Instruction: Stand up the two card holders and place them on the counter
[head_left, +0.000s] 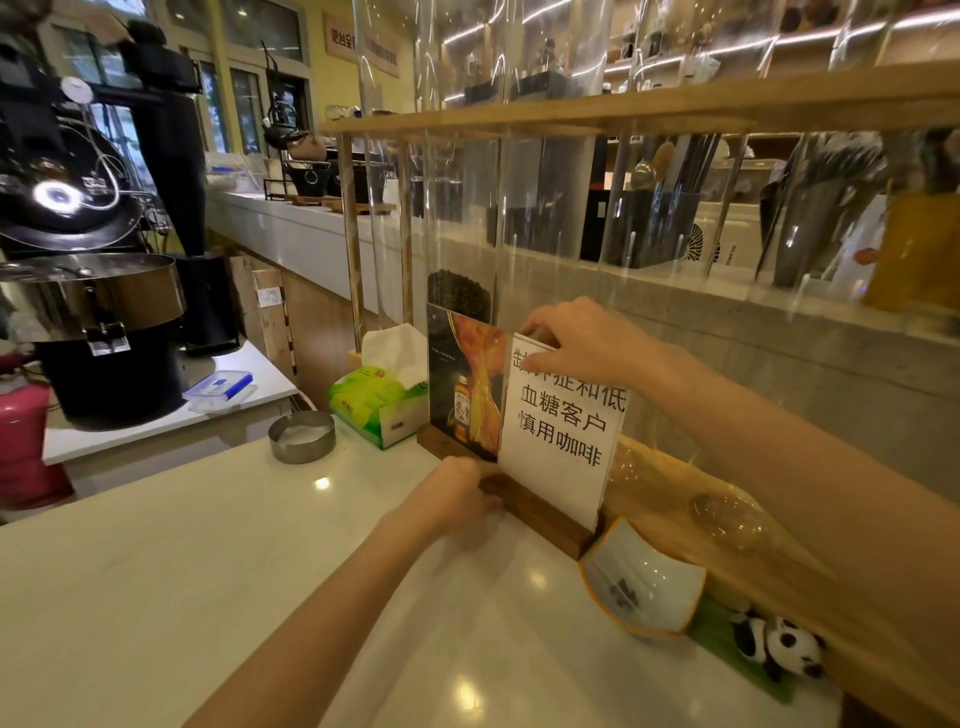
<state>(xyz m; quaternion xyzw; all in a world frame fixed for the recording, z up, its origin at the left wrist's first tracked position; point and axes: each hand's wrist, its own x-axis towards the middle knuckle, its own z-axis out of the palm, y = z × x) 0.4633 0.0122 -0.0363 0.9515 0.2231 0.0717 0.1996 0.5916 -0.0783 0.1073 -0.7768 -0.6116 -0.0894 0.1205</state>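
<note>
White stone counter (182, 545) is filling the near part of my feed, and my two bare forearms are reaching across it toward the back edge; nearest on my right a pale dish with an orange rim (641, 587) is lying beside a small panda toy (779, 647) on a green mat; my left hand (457, 499) is lying low on the counter with its fingers curled against the near end of the dark wooden base of the white card holder (563, 431), though I cannot tell how firmly they are gripping it; that holder is standing upright on the counter, its clear panel showing a white sheet with black Chinese characters; my right hand (576, 340) is coming in from above and pinching the top edge of that panel, thumb in front and the other fingers closed over the rim; just behind it and to the left the poster card holder (465, 384) is standing upright on its own wooden base, its picture showing a bottle on an orange ground; beside that a green tissue box (376, 400) and a round metal ashtray (302, 436) are sitting on the counter; farther back tall clear tubes in a wooden rack (623, 111) are rising behind the holders; off to the far left a black roasting machine (78, 291) is standing.
</note>
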